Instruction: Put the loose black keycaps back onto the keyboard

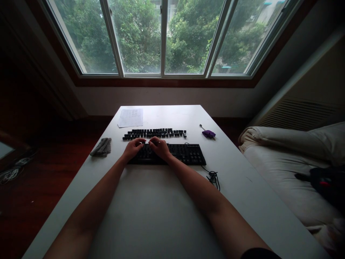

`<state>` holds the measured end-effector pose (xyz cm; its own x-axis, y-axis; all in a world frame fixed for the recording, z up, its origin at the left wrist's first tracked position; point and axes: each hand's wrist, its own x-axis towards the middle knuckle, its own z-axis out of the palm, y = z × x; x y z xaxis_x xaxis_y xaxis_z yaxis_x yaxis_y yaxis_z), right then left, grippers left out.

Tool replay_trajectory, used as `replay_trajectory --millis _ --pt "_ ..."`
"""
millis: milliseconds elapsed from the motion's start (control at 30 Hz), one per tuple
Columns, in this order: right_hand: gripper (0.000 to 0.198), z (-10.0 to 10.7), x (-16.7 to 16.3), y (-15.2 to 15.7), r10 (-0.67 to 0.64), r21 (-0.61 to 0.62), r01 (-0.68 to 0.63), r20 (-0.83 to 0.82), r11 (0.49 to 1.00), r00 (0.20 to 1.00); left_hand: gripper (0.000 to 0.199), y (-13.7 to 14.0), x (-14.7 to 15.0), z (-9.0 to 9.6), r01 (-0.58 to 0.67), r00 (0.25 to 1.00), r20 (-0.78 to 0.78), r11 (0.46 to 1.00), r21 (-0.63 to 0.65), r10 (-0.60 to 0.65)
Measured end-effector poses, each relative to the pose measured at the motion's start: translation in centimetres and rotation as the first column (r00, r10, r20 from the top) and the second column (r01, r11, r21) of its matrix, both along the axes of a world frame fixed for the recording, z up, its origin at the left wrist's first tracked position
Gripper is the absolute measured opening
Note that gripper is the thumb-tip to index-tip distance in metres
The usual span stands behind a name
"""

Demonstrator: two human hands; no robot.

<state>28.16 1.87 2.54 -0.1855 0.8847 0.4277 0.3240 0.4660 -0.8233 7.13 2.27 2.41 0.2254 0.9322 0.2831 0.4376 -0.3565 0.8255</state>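
A black keyboard (pixel 185 154) lies on the white table, its left part covered by both hands. My left hand (pixel 132 148) is over its upper left area, thumb and forefinger curled together around something small and dark that I cannot make out. Close beside it, my right hand (pixel 160 147) bends over the keys with its fingers drawn together; what they hold, if anything, is hidden. Just beyond the keyboard, loose black keycaps (pixel 155 133) stand in rows on the tabletop.
A printed paper sheet (pixel 131 117) lies at the table's far left, with a grey cloth (pixel 101 147) by the left edge. To the right are a purple object with a thin brush-like stick (pixel 208 134) and the coiled cable (pixel 213 177). A window spans the far wall.
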Motion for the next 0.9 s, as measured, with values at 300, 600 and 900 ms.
replay_trajectory --millis 300,600,900 --pt "0.026 0.1 0.04 -0.06 -0.036 0.026 0.035 0.031 0.999 0.999 0.032 0.47 -0.15 -0.56 -0.02 1.0 -0.022 0.999 0.034 0.021" --pt "0.025 -0.01 0.03 0.04 -0.04 0.037 0.04 0.005 0.999 0.999 0.031 0.25 -0.07 -0.14 -0.02 0.999 -0.049 0.999 0.043 0.022" --pt "0.025 0.15 0.03 0.02 -0.039 0.026 0.039 0.017 0.999 0.999 0.03 0.17 -0.02 -0.04 -0.014 0.999 -0.052 0.999 0.045 0.016"
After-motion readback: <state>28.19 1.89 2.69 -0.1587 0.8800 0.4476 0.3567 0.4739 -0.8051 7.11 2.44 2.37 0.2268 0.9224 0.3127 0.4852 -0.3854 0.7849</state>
